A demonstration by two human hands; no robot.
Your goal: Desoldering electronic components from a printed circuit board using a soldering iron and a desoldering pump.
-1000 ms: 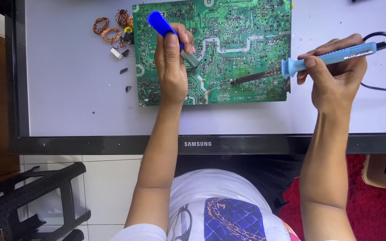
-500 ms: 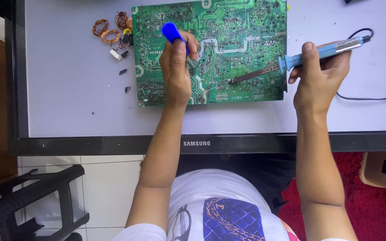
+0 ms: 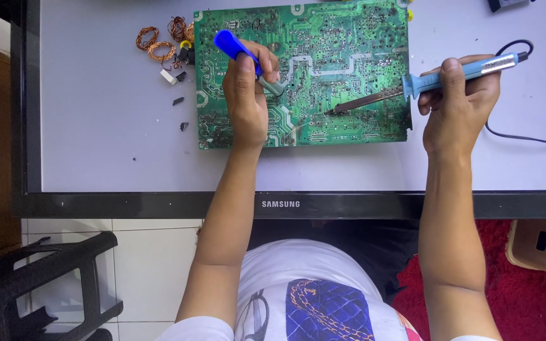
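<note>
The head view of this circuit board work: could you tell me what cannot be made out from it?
- Circuit board: top edge cut off by the frame.
- Blue-handled tool: its tip is hidden behind the left hand.
- Soldering iron: whether its tip touches the board is too small to tell.
- Black cord: runs off the right edge.

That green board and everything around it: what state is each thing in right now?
Circuit board: flat on the white surface, solder side up.
Soldering iron: gripped in right hand, tip on the board.
Blue-handled tool: gripped in left hand, its end on the board.
Copper coils: loose beside the board.
</note>
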